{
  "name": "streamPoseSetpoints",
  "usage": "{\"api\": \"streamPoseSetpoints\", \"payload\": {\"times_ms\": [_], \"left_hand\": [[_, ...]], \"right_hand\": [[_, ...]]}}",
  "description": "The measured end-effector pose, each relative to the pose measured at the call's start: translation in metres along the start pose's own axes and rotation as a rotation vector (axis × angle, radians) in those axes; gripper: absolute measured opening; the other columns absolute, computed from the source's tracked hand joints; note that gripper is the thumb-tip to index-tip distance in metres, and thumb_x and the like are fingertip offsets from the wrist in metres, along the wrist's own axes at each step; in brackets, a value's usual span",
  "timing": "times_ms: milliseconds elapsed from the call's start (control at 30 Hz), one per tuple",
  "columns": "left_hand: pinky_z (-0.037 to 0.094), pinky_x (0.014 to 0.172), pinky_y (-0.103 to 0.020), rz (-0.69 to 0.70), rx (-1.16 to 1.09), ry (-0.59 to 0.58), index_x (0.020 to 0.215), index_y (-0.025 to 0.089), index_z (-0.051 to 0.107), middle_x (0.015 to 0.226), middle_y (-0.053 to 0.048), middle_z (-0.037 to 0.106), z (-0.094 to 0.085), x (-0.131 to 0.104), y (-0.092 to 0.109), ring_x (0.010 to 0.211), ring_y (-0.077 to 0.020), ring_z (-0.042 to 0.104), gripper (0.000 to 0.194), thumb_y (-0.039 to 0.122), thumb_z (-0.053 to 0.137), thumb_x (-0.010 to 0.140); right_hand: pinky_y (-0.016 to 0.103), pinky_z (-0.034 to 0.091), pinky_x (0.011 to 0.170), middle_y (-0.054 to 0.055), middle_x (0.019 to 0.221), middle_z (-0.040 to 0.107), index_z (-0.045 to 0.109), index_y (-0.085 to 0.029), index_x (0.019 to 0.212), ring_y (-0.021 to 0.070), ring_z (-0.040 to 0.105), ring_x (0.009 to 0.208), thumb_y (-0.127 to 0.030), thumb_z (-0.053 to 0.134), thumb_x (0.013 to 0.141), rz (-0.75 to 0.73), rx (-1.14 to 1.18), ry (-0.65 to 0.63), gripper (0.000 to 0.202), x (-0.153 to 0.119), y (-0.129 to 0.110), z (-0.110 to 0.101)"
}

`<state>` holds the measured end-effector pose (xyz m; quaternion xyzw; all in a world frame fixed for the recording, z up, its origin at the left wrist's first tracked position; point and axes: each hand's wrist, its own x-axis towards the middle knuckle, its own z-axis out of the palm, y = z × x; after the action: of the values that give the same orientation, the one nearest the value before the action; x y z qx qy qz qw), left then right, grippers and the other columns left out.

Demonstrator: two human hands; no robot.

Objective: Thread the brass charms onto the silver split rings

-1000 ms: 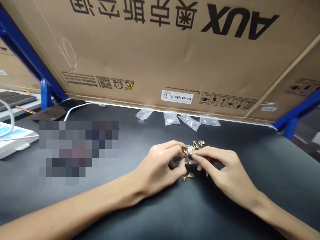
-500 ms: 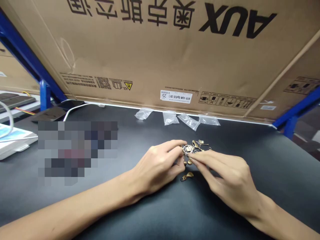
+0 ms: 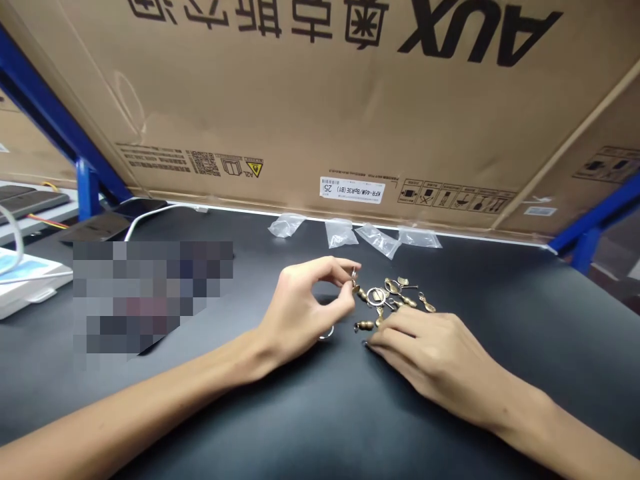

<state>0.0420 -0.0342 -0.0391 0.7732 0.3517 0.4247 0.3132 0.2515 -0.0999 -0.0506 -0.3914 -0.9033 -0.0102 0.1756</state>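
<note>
Small brass charms (image 3: 408,302) lie in a loose cluster on the dark table, with a silver split ring (image 3: 376,297) among them. My left hand (image 3: 315,303) is left of the cluster, thumb and fingers pinching a small metal charm piece (image 3: 355,280). Beneath that hand, part of another silver ring (image 3: 327,333) shows on the table. My right hand (image 3: 430,347) is at the near side of the cluster, palm down, fingertips together at the tabletop, where the near charm hides under them. One gourd-shaped charm (image 3: 367,326) lies just left of its fingers.
Several clear plastic bags (image 3: 379,241) lie along the back edge of the table (image 3: 280,427). A large cardboard box (image 3: 280,100) stands behind it, between blue posts. At the left are a white cable (image 3: 150,212), a dark phone (image 3: 95,227) and a white box (image 3: 30,283).
My hands have parted. The left has moved left and up with a small piece in its pinch; the right has moved down to the table. The silver split ring now lies uncovered among the charms.
</note>
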Motion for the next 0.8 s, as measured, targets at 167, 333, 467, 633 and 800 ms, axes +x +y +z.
{"api": "streamPoseSetpoints", "payload": {"times_ms": [167,333,467,633,800], "left_hand": [[0.056,0.087,-0.028,0.097,-0.025,-0.104,0.076,0.017,0.061,0.103,-0.005,0.076,0.004,-0.004,-0.002,0.095,-0.0173,0.072,0.007,0.012,0.062,0.080],[0.057,0.085,-0.027,0.254,0.029,-0.198,0.082,0.018,0.062,0.107,-0.004,0.076,0.009,-0.009,-0.005,0.092,-0.0155,0.072,0.012,0.007,0.060,0.078],[0.057,0.084,-0.027,0.269,0.083,-0.215,0.088,0.017,0.063,0.107,-0.005,0.076,0.009,-0.011,-0.006,0.090,-0.0164,0.073,0.014,0.007,0.059,0.079],[0.056,0.086,-0.028,0.100,-0.007,-0.229,0.083,0.016,0.063,0.104,-0.004,0.076,0.009,-0.012,0.001,0.092,-0.0171,0.072,0.010,0.007,0.059,0.080],[0.056,0.091,-0.029,-0.087,-0.209,-0.166,0.077,0.016,0.062,0.102,-0.006,0.075,0.008,-0.010,0.006,0.102,-0.0188,0.070,0.009,0.016,0.061,0.086]], "right_hand": [[0.027,0.053,0.073,0.001,0.095,0.074,0.070,-0.022,0.097,0.0155,0.067,0.082,-0.022,0.057,0.095,0.269,0.273,0.198,0.013,0.004,0.000,-0.004],[0.028,0.053,0.064,-0.001,0.086,0.073,0.072,-0.024,0.090,0.0153,0.065,0.070,-0.031,0.062,0.092,0.430,0.406,0.322,0.011,0.008,-0.002,-0.009],[0.025,0.053,0.065,0.000,0.088,0.073,0.071,-0.023,0.092,0.0139,0.066,0.072,-0.021,0.063,0.091,0.313,0.364,0.363,0.008,0.005,-0.005,-0.007],[0.026,0.054,0.069,0.005,0.088,0.073,0.069,-0.014,0.098,0.0149,0.067,0.076,-0.006,0.064,0.088,-0.027,0.058,0.430,0.014,0.003,-0.003,-0.001],[0.027,0.054,0.071,0.008,0.088,0.074,0.070,-0.009,0.102,0.0173,0.069,0.080,-0.005,0.066,0.087,-0.181,-0.157,0.441,0.017,0.003,0.001,0.000]]}}
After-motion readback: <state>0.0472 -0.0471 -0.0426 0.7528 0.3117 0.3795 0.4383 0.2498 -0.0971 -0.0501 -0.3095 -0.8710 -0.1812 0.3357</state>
